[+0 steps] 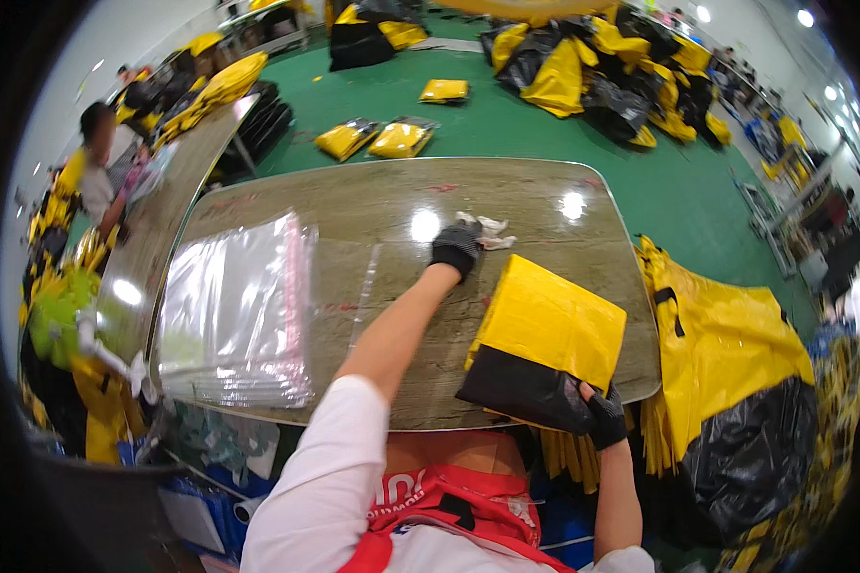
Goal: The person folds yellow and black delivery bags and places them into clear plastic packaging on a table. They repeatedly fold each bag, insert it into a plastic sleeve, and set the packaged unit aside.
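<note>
My left hand (457,250), in a dark patterned glove, reaches out over the wood-look table (401,353). Its fingers are closed on a crumpled white rag (493,233), which pokes out beyond them; the fingertips are partly hidden. At the front right of the table, my right hand (606,416), gloved with bare fingertips, grips the near lower corner of a folded yellow-and-black coated sheet (556,320). Its thumb lies on the black part. The folded sheet slants across the tabletop, yellow side away from me.
A stack of clear plastic bags (234,315) lies on the table's left. Large yellow-and-black sheeting (726,353) hangs at the right edge. Packed yellow bundles (401,139) and heaps of sheeting (583,67) lie on the green floor. Another person (100,162) is at a side table.
</note>
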Demonstrator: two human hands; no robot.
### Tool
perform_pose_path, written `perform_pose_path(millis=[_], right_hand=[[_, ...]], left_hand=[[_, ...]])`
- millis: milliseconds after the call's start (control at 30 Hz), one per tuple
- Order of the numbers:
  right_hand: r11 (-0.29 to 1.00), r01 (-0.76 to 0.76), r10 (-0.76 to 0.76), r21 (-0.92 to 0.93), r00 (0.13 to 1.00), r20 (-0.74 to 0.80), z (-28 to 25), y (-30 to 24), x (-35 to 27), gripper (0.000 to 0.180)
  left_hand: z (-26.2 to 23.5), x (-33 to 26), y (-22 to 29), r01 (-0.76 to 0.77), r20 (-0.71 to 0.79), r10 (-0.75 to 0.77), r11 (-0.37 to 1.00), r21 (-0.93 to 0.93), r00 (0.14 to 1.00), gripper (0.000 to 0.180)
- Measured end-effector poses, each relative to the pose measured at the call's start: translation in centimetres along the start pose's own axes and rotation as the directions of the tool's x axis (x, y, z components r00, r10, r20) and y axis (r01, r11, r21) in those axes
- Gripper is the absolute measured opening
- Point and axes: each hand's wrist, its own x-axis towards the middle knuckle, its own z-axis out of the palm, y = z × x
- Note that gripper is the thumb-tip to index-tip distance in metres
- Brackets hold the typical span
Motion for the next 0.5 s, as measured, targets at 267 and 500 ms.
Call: perform_pose_path(millis=[267,500], right_hand=[[1.0,0.003,-0.005,-0.031,0.997,-0.075,-2.3,-0.5,-1.3,0.046],[0.989,-0.113,0.104,0.096,0.99,0.096,0.3,0.5,-1.8,0.048]], left_hand=[[-9.1,-14.3,-7.3,-0.036,-0.037,0.041,0.992,0.12,0.998,0.064],[-7.1,-25.3,-5.7,-0.271,0.121,0.255,0.952,0.145,0.959,0.047]])
